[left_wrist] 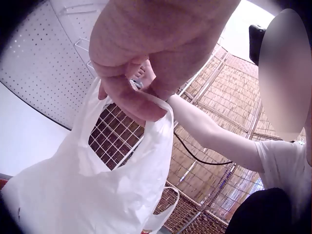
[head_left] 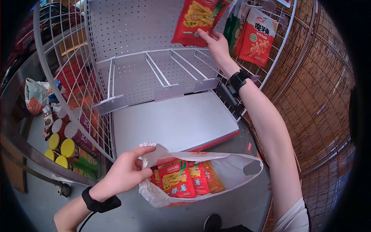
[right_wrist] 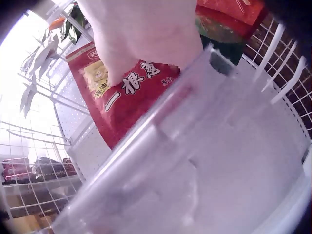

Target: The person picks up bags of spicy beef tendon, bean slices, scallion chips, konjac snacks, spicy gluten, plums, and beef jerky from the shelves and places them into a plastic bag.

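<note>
Bag handle (left_wrist: 158, 134), probably round left fingers (left_wrist: 139, 105), left wrist view only

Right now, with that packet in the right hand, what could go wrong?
The right hand pinches the red packet near its bottom edge, so it might tip or slip. Lowered, the packet could snag on a clear tag holder. The left hand grips the white bag at one side only; its mouth may sag shut.
</note>
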Tool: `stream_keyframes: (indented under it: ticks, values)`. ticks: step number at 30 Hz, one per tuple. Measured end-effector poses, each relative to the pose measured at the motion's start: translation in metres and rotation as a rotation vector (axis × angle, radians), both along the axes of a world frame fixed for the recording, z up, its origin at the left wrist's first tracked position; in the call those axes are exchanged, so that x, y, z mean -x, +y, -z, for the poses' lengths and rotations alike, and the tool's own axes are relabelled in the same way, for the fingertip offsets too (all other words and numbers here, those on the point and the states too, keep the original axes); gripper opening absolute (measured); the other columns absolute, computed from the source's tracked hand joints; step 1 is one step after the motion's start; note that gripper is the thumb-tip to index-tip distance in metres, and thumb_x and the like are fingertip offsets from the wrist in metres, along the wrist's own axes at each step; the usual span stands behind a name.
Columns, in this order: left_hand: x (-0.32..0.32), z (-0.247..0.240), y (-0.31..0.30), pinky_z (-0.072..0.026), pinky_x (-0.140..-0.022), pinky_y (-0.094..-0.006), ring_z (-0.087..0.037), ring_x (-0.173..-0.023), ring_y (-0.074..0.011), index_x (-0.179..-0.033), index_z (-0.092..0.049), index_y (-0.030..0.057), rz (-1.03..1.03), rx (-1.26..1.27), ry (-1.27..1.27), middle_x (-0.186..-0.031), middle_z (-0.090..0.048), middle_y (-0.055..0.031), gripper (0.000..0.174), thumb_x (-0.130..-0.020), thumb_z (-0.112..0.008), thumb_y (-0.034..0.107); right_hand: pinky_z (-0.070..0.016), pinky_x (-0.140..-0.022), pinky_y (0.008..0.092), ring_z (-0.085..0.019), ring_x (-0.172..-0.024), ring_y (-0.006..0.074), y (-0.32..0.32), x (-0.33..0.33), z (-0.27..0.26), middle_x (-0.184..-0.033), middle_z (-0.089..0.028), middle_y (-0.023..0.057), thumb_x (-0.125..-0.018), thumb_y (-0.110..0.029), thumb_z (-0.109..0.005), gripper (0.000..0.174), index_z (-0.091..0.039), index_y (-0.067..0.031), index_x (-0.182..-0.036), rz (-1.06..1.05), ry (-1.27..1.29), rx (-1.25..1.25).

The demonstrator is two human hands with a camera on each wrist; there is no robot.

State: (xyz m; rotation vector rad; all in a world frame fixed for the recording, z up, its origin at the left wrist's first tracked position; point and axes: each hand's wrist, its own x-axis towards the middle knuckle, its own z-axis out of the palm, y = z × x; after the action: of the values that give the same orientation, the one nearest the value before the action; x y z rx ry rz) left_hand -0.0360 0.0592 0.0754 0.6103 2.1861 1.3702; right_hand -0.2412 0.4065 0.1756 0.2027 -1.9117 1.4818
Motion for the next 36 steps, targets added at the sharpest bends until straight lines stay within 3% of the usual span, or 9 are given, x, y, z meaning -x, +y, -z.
stream_keyframes:
  ticks: [6, 16, 21, 23, 24, 25, 29, 31, 36]
  values:
    - [0.006, 0.006, 0.002, -0.0540, -0.065, -0.0268, -0.065, -0.072, -0.0130, -0.133, -0.047, -0.0049, -0.007, 0.034, -0.058, -0.109, -0.062, -0.0114, 0.060, -0.074, -0.054, -0.007, -0.0481, -0.088, 0.0303, -0.061, -0.102, 0.0159, -0.035, -0.006, -0.004, -0.113, -0.064, 0.0114, -0.083, -0.025, -0.075, 0.047, -0.055, 0.0038, -0.115, -0.283, 0.095, 0.347]
    - [0.007, 0.006, 0.010, -0.0526, -0.063, -0.0254, -0.064, -0.070, -0.0118, -0.133, -0.047, -0.0050, 0.026, 0.005, 0.000, -0.100, -0.064, -0.0108, 0.060, -0.073, -0.052, -0.007, -0.0476, -0.094, 0.0327, -0.061, -0.107, 0.0181, -0.038, -0.041, -0.027, -0.118, -0.062, 0.0111, -0.088, -0.020, -0.068, 0.040, -0.054, 0.0023, -0.119, -0.412, 0.057, 0.318]
    - [0.008, 0.012, 0.009, -0.0441, -0.054, -0.0248, -0.049, -0.056, -0.0069, -0.131, -0.051, 0.0008, -0.024, -0.018, -0.017, -0.063, -0.050, -0.0002, 0.057, -0.075, -0.060, 0.003, -0.0483, -0.097, 0.0359, -0.059, -0.113, 0.0170, -0.020, -0.100, -0.037, -0.125, -0.059, 0.0092, -0.096, -0.023, -0.056, 0.040, -0.049, -0.0008, -0.129, -0.660, 0.106, 0.288]
    - [0.007, 0.012, 0.009, -0.0421, -0.052, -0.0236, -0.047, -0.056, -0.0046, -0.131, -0.051, 0.0013, -0.028, -0.024, -0.021, -0.063, -0.050, 0.0016, 0.057, -0.075, -0.059, 0.003, -0.0440, -0.099, 0.0373, -0.059, -0.110, 0.0177, -0.032, -0.147, -0.039, -0.118, -0.064, 0.0049, -0.093, -0.026, -0.059, 0.034, -0.056, -0.0071, -0.121, -0.555, 0.037, 0.327]
    - [0.007, 0.009, 0.011, -0.0475, -0.057, -0.0236, -0.054, -0.063, -0.0067, -0.132, -0.050, -0.0001, -0.026, -0.009, -0.034, -0.091, -0.054, -0.0051, 0.059, -0.073, -0.055, -0.004, -0.0417, -0.102, 0.0387, -0.057, -0.113, 0.0199, -0.024, -0.157, -0.032, -0.122, -0.062, 0.0072, -0.094, -0.024, -0.055, 0.035, -0.054, -0.0067, -0.124, -0.553, 0.066, 0.323]
    - [0.008, 0.008, 0.011, -0.0529, -0.062, -0.0237, -0.062, -0.071, -0.0088, -0.133, -0.049, -0.0015, -0.020, 0.011, -0.053, -0.120, -0.059, -0.0118, 0.062, -0.071, -0.051, -0.010, -0.0440, -0.103, 0.0407, -0.056, -0.118, 0.0228, 0.013, -0.165, -0.021, -0.131, -0.055, 0.0069, -0.101, -0.033, -0.044, 0.043, -0.044, -0.0083, -0.136, -0.682, -0.037, 0.329]
    - [0.004, 0.004, 0.010, -0.0522, -0.063, -0.0229, -0.062, -0.073, -0.0087, -0.132, -0.049, -0.0028, -0.031, -0.070, -0.100, -0.128, -0.055, -0.0113, 0.063, -0.070, -0.050, -0.011, -0.0358, -0.110, 0.0413, -0.047, -0.128, 0.0257, 0.033, -0.225, 0.041, -0.140, -0.047, 0.0134, -0.102, -0.030, -0.040, 0.049, -0.034, -0.0053, -0.143, -1.053, -0.383, 0.367]
    - [0.002, 0.002, 0.010, -0.0514, -0.063, -0.0229, -0.061, -0.072, -0.0086, -0.131, -0.049, -0.0036, -0.035, -0.032, -0.078, -0.127, -0.056, -0.0110, 0.062, -0.070, -0.050, -0.012, -0.0366, -0.109, 0.0372, -0.047, -0.128, 0.0232, 0.021, -0.266, 0.085, -0.140, -0.048, 0.0146, -0.100, -0.027, -0.043, 0.050, -0.036, -0.0007, -0.142, -0.712, -0.620, 0.221]
    - [0.000, 0.002, 0.009, -0.0507, -0.061, -0.0224, -0.061, -0.072, -0.0079, -0.131, -0.049, -0.0039, -0.049, -0.084, -0.095, -0.118, -0.059, -0.0102, 0.061, -0.071, -0.050, -0.012, -0.0484, -0.097, 0.0312, -0.058, -0.114, 0.0168, 0.021, -0.320, 0.185, -0.130, -0.056, 0.0086, -0.095, -0.024, -0.058, 0.051, -0.043, -0.0018, -0.139, -0.641, -1.355, 0.514]
